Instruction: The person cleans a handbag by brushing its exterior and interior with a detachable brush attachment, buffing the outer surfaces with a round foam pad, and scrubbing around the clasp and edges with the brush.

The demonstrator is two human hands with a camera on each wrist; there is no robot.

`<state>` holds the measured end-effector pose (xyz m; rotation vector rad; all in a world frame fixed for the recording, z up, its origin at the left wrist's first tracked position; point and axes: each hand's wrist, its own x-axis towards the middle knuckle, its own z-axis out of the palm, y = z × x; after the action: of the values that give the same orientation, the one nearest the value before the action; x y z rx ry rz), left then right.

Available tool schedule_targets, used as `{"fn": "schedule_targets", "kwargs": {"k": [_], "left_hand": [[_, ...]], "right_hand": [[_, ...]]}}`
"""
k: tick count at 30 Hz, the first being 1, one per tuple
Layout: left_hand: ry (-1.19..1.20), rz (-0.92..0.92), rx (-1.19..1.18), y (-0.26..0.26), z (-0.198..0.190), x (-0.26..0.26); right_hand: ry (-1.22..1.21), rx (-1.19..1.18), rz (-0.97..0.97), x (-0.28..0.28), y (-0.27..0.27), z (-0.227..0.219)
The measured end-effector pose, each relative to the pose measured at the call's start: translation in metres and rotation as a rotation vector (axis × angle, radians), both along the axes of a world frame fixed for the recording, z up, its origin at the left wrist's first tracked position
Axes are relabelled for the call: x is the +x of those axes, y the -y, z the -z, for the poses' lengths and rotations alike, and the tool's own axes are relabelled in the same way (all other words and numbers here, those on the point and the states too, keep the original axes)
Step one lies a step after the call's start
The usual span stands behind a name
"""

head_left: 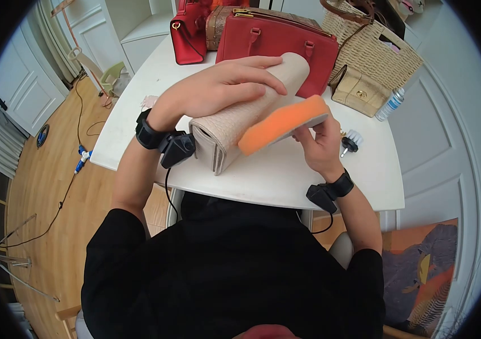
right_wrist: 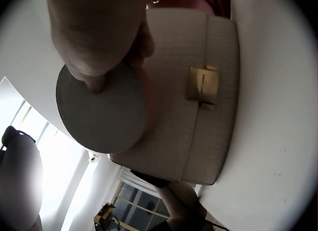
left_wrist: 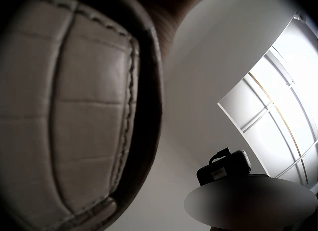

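A beige textured handbag (head_left: 226, 121) stands on the white table, its flap with a gold clasp (right_wrist: 202, 85) showing in the right wrist view. My left hand (head_left: 223, 87) rests over its top, fingers spread across it. In the left wrist view the stitched side of the bag (left_wrist: 92, 101) fills the left part. My right hand (head_left: 322, 144) pinches a round sponge pad (head_left: 283, 121), orange on one face and grey on the other, in front of the bag. The grey face (right_wrist: 104, 111) shows in the right wrist view.
Behind stand a red handbag (head_left: 277, 42), a smaller red bag (head_left: 188, 34) and a woven straw bag (head_left: 364, 42). At the right are a gold bag (head_left: 362, 90), a spray can (head_left: 390, 104) and a small brush (head_left: 350, 144). The table's front edge (head_left: 234, 198) is near my body.
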<state>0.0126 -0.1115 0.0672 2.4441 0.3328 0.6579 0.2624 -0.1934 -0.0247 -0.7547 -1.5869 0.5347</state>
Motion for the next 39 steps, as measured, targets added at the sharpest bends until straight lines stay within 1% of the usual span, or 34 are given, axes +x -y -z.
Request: {"fn": "schedule_targets", "kwargs": {"k": [1,3,4,6,8,10,11,13,14,16,17,19,20,22,23,25,26,28,29,31,32,34,35,37,38,39], "left_hand": [[0.009,0.007,0.000,0.001,0.000,0.001],[0.014,-0.001,-0.014,0.002,0.001,0.000],[0.015,-0.005,-0.030,0.002,0.001,0.000],[0.005,-0.009,-0.016,-0.001,0.001,-0.002],[-0.004,-0.013,-0.002,-0.005,0.001,-0.005],[-0.020,0.022,0.007,-0.010,0.000,-0.008],[-0.017,0.021,0.011,-0.012,0.001,-0.009],[-0.022,0.033,-0.004,-0.016,0.002,-0.010],[-0.019,0.030,-0.001,-0.016,0.003,-0.010],[-0.017,0.032,-0.027,-0.016,0.002,-0.009],[-0.017,0.033,-0.026,-0.015,0.002,-0.008],[-0.023,0.021,-0.071,-0.013,0.003,-0.007],[-0.021,0.021,-0.070,-0.013,0.003,-0.007],[-0.024,0.013,-0.060,-0.013,0.002,-0.008],[-0.021,0.011,-0.056,-0.014,0.002,-0.008],[-0.012,0.017,-0.039,-0.014,0.003,-0.008],[-0.009,0.014,-0.036,-0.014,0.003,-0.008],[-0.012,0.013,-0.033,-0.013,0.002,-0.008],[-0.008,0.012,-0.029,-0.014,0.003,-0.008],[-0.002,0.018,-0.060,-0.015,0.005,-0.008],[-0.001,0.019,-0.054,-0.016,0.004,-0.009],[-0.003,0.020,-0.101,-0.016,0.003,-0.009],[-0.002,0.020,-0.095,-0.017,0.003,-0.009],[0.006,0.023,-0.106,-0.019,0.004,-0.010],[0.007,0.021,-0.099,-0.019,0.005,-0.010],[0.015,0.033,-0.095,-0.019,0.006,-0.010]], "right_hand": [[0.002,0.002,-0.004,0.001,0.000,-0.002],[0.459,0.037,-0.047,0.003,0.000,-0.009],[0.459,0.040,-0.047,0.001,0.001,-0.009],[0.683,-0.030,-0.159,-0.007,0.005,-0.008],[0.690,-0.004,-0.168,-0.009,0.008,-0.010],[0.434,0.139,-0.093,-0.010,0.010,-0.008],[0.438,0.142,-0.092,-0.011,0.007,-0.004],[0.124,0.337,0.005,-0.013,0.000,0.005],[0.126,0.340,0.003,-0.012,0.003,0.001],[0.491,0.098,0.016,-0.012,0.013,-0.009],[0.492,0.100,0.017,-0.014,0.013,-0.009],[0.784,0.010,-0.132,-0.018,0.014,-0.009],[0.787,0.011,-0.131,-0.017,0.015,-0.010],[0.770,0.254,-0.113,-0.016,0.017,-0.015],[0.773,0.259,-0.114,-0.016,0.017,-0.015],[0.456,0.328,-0.039,-0.016,0.017,-0.012],[0.460,0.332,-0.042,-0.016,0.016,-0.011],[0.277,0.306,0.102,-0.014,0.015,-0.010],[0.280,0.310,0.101,-0.014,0.015,-0.009],[0.383,0.056,0.063,-0.013,0.014,-0.009],[0.384,0.061,0.065,-0.012,0.012,-0.009],[0.718,0.061,-0.001,-0.010,0.010,-0.009],[0.720,0.066,0.001,-0.011,0.010,-0.012],[0.714,0.095,-0.081,-0.014,0.012,-0.017],[0.715,0.103,-0.080,-0.013,0.011,-0.018],[0.605,0.167,-0.062,-0.010,0.010,-0.016]]}}
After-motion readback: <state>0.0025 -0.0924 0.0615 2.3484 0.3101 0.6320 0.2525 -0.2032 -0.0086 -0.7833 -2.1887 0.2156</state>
